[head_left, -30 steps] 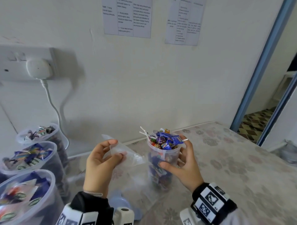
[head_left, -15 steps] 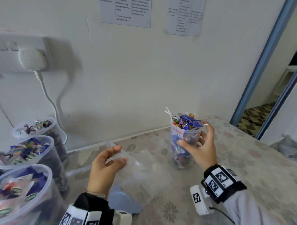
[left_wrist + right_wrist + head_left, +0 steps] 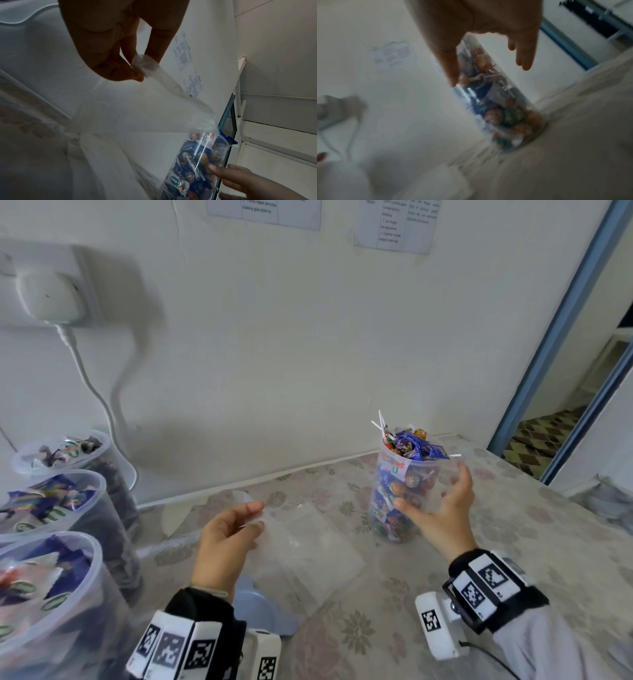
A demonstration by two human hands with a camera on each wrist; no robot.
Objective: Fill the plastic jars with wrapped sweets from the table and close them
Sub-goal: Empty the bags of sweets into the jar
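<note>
Your right hand (image 3: pixel 442 508) is the nearer one to the filled jar (image 3: pixel 399 494), which stands upright on the table (image 3: pixel 513 542) towards the far right, its long axis vertical and the sweets (image 3: pixel 412 445) heaped above the rim with lollipop sticks poking out. Your fingers (image 3: pixel 524 59) are spread and relaxed around the jar's near side: the thumb lies against the wall, while the others look clear of it, so you are not gripping it. The wrist view is blurred, so exact contact is hard to confirm.

Your left hand (image 3: pixel 226 537) sits well to the left of the jar and pinches a corner of an empty clear plastic bag (image 3: pixel 137 108) between thumb and fingertips; the rest of the bag drapes down to the table.

The jar has no lid on. Closing it likely comes next, and a pale blue piece (image 3: pixel 260 607) by your left wrist may be a lid, though I cannot tell. Three more filled, open jars (image 3: pixel 51 508) stand at the far left.
</note>
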